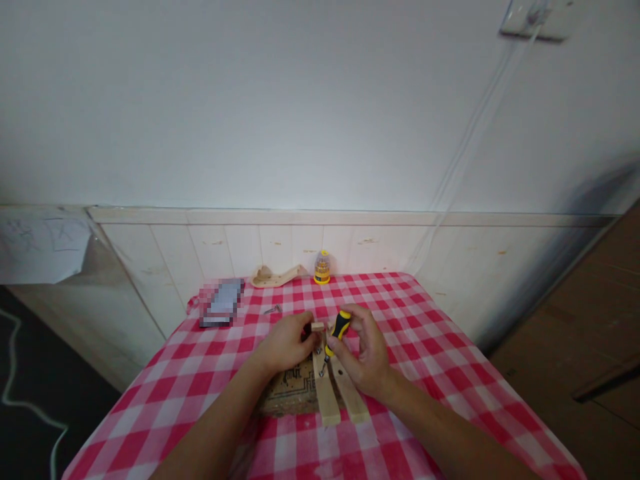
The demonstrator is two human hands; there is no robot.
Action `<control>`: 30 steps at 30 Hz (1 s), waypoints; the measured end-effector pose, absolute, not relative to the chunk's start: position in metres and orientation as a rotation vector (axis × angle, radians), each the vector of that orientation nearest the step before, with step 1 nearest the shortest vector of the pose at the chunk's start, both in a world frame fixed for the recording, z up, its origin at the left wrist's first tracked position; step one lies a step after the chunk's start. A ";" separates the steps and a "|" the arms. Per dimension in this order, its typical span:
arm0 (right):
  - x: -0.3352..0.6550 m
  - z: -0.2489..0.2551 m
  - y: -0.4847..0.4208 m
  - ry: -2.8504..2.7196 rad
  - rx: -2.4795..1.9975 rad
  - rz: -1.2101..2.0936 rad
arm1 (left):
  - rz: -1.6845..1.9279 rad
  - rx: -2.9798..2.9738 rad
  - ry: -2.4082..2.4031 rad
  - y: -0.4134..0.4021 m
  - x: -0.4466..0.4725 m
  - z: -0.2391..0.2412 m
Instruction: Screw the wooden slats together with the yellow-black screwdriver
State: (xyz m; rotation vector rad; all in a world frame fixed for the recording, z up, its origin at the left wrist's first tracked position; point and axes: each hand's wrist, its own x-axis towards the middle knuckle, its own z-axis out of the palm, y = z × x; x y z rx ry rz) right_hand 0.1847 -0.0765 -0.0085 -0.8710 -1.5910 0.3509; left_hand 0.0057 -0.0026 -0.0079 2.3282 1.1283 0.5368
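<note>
My right hand [367,350] is closed around a yellow-and-black screwdriver [341,325], held at a tilt. Its tip points down to a small metal screw [321,373] on a light wooden strip [327,403]. My left hand [290,343] has its fingers closed at the far end of the wood, by a small wooden block [317,327]. A second wooden strip [354,403] lies just to the right, with a dark hole in it. Both strips rest partly on a brown board with black printed markings [290,393].
A red-and-white checked cloth [415,400] covers the table. At the back stand a curved wooden piece [275,275] and a yellow bit container [323,268]. Small metal pieces [273,309] lie left of centre, near a phone-like flat object [223,301]. A wall [300,240] borders the far edge.
</note>
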 end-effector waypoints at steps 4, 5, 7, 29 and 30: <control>0.183 -0.006 -0.079 -1.598 -0.856 0.334 | 0.547 2.338 1.120 -0.002 0.006 -0.010; 0.183 -0.005 -0.080 -1.603 -0.850 0.337 | 0.542 2.333 1.124 -0.001 0.006 -0.010; 0.182 -0.003 -0.082 -1.619 -0.838 0.340 | 0.530 2.325 1.129 -0.001 0.006 -0.010; 0.183 -0.002 -0.085 -1.664 -0.793 0.346 | 0.547 2.351 1.120 0.000 0.005 -0.009; 0.183 -0.003 -0.086 -1.673 -0.786 0.352 | 0.545 2.347 1.118 0.000 0.004 -0.009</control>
